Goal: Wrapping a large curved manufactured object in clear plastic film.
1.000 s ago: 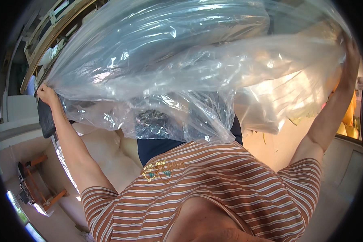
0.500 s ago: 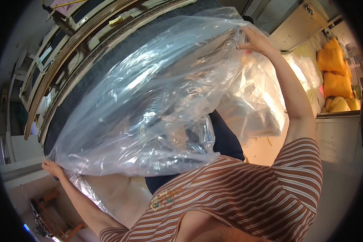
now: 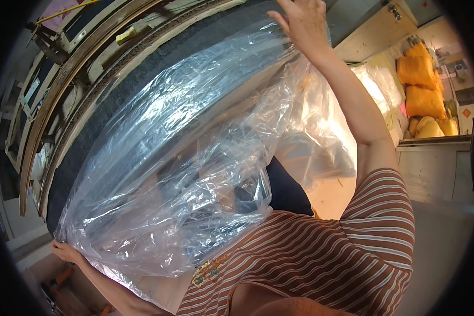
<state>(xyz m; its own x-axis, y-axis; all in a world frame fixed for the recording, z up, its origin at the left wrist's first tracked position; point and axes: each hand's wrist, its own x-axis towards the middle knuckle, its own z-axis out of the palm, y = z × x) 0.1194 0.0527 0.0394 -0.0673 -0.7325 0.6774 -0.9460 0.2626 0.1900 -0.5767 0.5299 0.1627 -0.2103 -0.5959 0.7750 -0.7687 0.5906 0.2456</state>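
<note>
A large sheet of clear plastic film (image 3: 163, 105), wrinkled and shiny, spreads over a dark work surface (image 3: 63, 179) and hangs down over its near edge in front of me. My left hand (image 3: 66, 251) is at the sheet's left corner, its fingers closed on the gathered film. At the far right end of the sheet, my right hand (image 3: 304, 29) lies with thumb and fingers apart. Some fingertips run out of the picture's top edge. Through the film I see my dark trousers (image 3: 289, 189) faintly.
Beyond the surface runs a long machine frame (image 3: 73, 79) with wooden rails and a small yellow block (image 3: 125, 36). More crumpled clear film (image 3: 321, 142) lies at the right. Orange bundles (image 3: 424, 87) stand on a shelf farther right, under a wooden panel (image 3: 376, 31).
My right hand has moved farther away and left, its fingers spreading. The film has settled flatter on the dark surface, and its near part hangs lower. My left hand has shifted slightly nearer me.
</note>
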